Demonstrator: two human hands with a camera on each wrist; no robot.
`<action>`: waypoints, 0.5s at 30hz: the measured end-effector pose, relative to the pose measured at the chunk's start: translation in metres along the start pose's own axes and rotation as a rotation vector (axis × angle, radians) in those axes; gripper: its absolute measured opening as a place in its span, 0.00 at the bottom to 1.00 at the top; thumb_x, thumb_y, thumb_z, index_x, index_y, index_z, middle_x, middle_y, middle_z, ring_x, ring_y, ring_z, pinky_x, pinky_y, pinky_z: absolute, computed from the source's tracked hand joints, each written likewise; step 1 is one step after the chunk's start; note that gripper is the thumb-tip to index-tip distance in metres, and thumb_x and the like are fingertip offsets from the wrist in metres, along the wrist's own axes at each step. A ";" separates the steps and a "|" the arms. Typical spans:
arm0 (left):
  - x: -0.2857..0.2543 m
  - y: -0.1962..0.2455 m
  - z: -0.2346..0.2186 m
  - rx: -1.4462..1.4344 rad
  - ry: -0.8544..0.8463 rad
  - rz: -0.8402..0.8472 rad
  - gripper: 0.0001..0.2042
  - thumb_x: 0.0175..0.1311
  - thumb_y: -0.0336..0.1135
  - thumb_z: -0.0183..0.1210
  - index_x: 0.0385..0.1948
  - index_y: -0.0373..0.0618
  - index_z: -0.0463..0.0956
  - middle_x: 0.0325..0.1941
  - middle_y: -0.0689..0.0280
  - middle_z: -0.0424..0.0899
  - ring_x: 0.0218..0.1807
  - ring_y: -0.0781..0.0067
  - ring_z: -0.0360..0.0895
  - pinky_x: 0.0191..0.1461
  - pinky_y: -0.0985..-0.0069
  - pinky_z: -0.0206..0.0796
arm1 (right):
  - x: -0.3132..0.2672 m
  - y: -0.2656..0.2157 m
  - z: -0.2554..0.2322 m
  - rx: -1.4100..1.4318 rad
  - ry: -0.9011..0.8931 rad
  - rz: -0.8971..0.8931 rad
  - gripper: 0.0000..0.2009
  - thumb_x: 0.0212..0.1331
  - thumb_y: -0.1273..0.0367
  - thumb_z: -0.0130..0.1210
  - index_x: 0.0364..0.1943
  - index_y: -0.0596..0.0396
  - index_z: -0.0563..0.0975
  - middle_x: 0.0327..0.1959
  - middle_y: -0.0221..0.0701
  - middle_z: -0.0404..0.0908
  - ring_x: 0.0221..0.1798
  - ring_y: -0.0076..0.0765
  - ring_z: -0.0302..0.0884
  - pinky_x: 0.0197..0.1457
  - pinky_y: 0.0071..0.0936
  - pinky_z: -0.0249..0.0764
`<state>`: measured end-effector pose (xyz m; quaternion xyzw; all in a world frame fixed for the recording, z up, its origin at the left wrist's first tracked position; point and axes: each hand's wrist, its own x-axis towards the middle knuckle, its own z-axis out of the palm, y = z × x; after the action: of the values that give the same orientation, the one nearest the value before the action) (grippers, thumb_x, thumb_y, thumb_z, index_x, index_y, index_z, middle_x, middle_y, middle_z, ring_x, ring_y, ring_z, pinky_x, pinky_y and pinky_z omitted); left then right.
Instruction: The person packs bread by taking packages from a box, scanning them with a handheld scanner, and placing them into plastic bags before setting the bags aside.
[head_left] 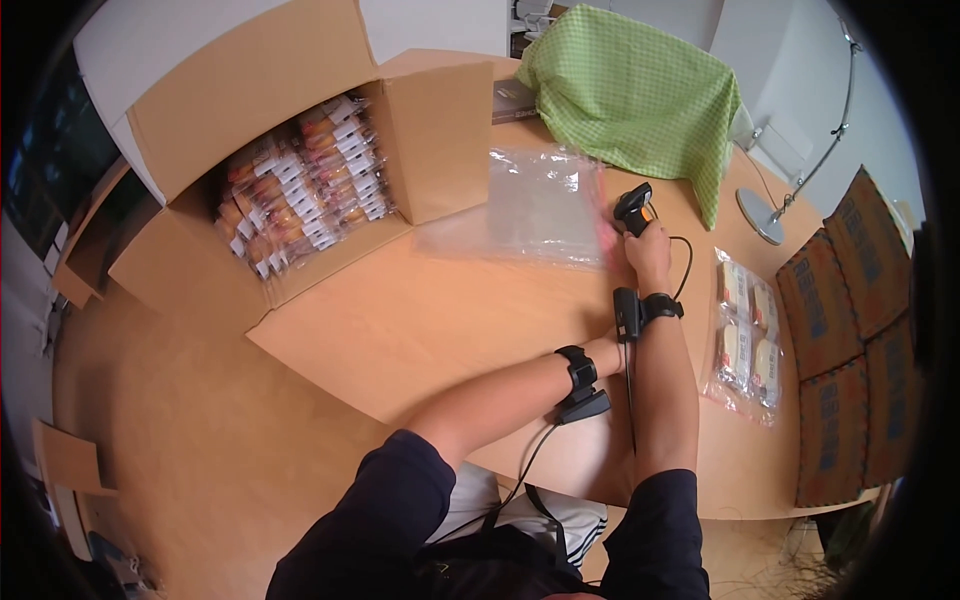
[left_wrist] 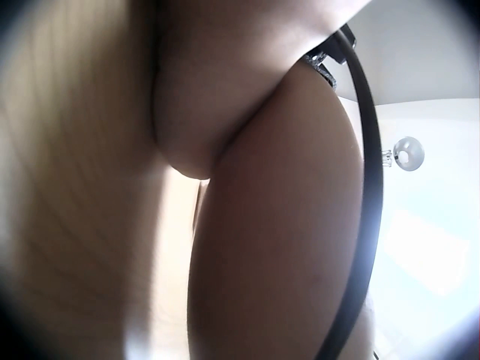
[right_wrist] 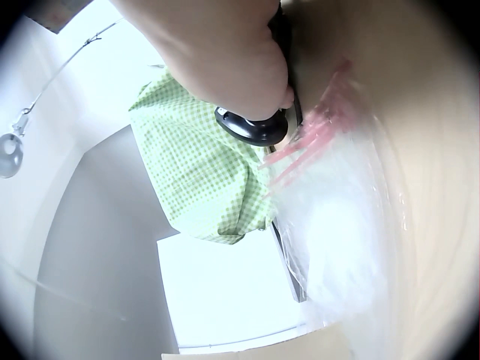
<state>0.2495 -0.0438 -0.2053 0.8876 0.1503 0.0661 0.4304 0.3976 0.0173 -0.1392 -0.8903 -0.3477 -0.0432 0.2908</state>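
My right hand (head_left: pixel 648 250) grips a black barcode scanner (head_left: pixel 633 208) with an orange trigger. In the right wrist view, the scanner's rounded black head (right_wrist: pixel 253 127) shows beyond the hand (right_wrist: pixel 232 64). A dark cable loops from it beside the wrist. Just left of the scanner lies a large clear plastic bag (head_left: pixel 535 205) with a pink-red edge. The left hand (head_left: pixel 604 355) passes under my right forearm, which hides its fingers. The left wrist view has part of that hand (left_wrist: pixel 210 97) close against the right forearm (left_wrist: pixel 277 225); what it holds is hidden.
An open cardboard box (head_left: pixel 440 140) holds rows of wrapped packets (head_left: pixel 305 190). A clear bag of several labelled packs (head_left: pixel 748 330) lies right of the right forearm. Behind are a green checked cloth (head_left: pixel 640 95) and a lamp base (head_left: pixel 760 217). Brown patterned panels (head_left: pixel 850 350) stand at right.
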 end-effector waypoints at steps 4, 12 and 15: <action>0.003 -0.002 0.001 0.008 0.019 0.036 0.14 0.64 0.38 0.49 0.47 0.46 0.76 0.46 0.55 0.82 0.53 0.58 0.76 0.60 0.62 0.66 | 0.001 0.002 0.001 -0.013 -0.002 0.010 0.22 0.52 0.63 0.63 0.48 0.62 0.74 0.50 0.50 0.77 0.57 0.57 0.73 0.56 0.53 0.71; 0.005 -0.007 0.006 0.021 0.079 0.107 0.13 0.63 0.38 0.50 0.46 0.47 0.77 0.46 0.56 0.81 0.53 0.58 0.76 0.61 0.61 0.65 | -0.013 -0.020 -0.008 -0.195 0.086 0.057 0.23 0.52 0.64 0.59 0.51 0.61 0.73 0.51 0.47 0.76 0.59 0.57 0.70 0.58 0.56 0.68; 0.008 -0.007 0.008 0.028 0.107 0.135 0.13 0.63 0.38 0.50 0.46 0.47 0.77 0.46 0.56 0.81 0.53 0.58 0.76 0.61 0.61 0.65 | -0.015 -0.028 -0.013 -0.125 0.259 -0.147 0.21 0.50 0.69 0.57 0.50 0.60 0.73 0.50 0.46 0.74 0.59 0.55 0.69 0.59 0.51 0.68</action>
<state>0.2576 -0.0428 -0.2159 0.8968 0.1137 0.1402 0.4040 0.3699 0.0178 -0.1188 -0.8657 -0.3681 -0.2005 0.2735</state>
